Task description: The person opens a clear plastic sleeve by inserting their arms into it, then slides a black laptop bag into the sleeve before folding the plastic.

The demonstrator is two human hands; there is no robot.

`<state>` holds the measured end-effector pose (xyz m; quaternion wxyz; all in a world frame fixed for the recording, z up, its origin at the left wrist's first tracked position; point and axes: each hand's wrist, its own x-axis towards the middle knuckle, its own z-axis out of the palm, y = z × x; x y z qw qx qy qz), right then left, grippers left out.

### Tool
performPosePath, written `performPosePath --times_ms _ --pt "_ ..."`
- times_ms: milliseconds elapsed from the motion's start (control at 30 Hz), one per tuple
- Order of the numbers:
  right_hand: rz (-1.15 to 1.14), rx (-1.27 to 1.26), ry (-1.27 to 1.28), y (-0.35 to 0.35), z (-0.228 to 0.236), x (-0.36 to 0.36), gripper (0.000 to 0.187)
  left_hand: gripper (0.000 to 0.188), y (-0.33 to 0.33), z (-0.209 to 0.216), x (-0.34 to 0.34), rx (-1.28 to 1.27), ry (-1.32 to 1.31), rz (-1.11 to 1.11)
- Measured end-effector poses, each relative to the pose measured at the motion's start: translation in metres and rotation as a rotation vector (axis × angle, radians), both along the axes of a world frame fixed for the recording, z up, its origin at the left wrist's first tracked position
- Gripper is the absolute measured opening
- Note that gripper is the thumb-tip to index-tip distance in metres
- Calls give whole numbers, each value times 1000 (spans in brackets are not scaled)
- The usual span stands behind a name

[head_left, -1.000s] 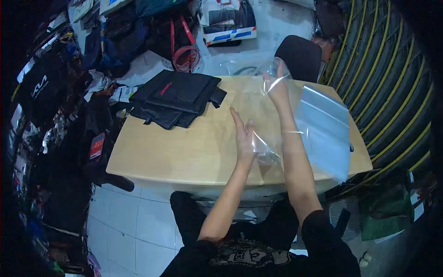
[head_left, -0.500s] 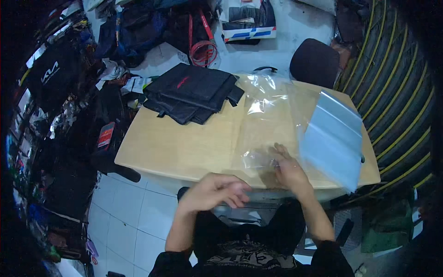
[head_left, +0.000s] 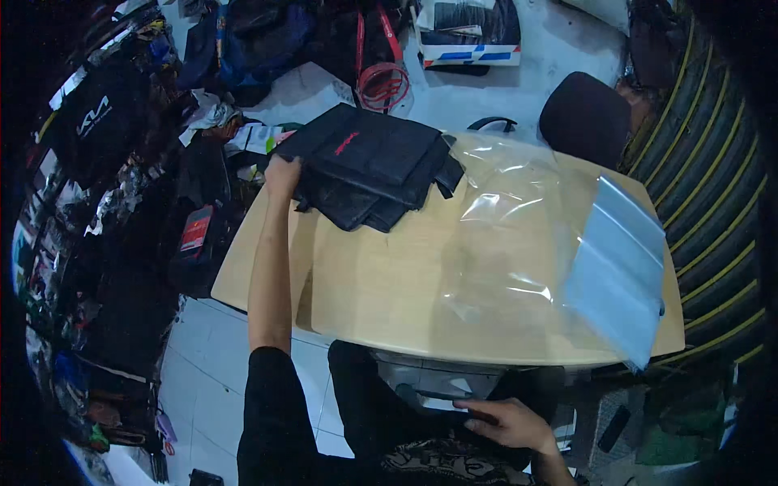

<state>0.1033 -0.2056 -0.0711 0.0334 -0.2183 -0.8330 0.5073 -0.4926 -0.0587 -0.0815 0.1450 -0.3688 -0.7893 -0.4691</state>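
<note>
On the far left of the table lies a stack of folded black fabric pieces (head_left: 365, 150), the top one with a small red mark. My left hand (head_left: 282, 174) reaches out to the stack's left corner, its fingers closed on the edge of the black fabric. Back over my lap, below the table's front edge, is my right hand (head_left: 510, 423), with thumb and fingers apart and nothing visible in it. A clear plastic sheet or bag (head_left: 506, 243) lies flat in the middle of the table. Right of it rests a stack of bluish translucent plastic bags (head_left: 617, 267).
The pale wooden table (head_left: 381, 300) has a curved front edge. Behind it stand a dark chair back (head_left: 585, 113) and a white package (head_left: 470, 53) with blue and red stripes. Large black-and-yellow ribbed coils (head_left: 713, 202) rise on the right. Clutter fills the left side.
My left hand has moved forward and left, from the table's front edge to the black stack. My right hand has drawn back from the clear plastic to my lap. The view has shifted slightly.
</note>
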Motion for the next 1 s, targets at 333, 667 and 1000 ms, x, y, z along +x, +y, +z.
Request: performPosePath --times_ms 333,667,1000 --pt "-9 -186 -181 10 -17 -7 42 37 42 12 18 99 -714 -33" --pt "144 -20 -58 17 15 -22 41 72 -32 159 67 568 221 -206" --pt "36 533 692 68 162 -131 21 38 -218 289 126 765 621 -268"
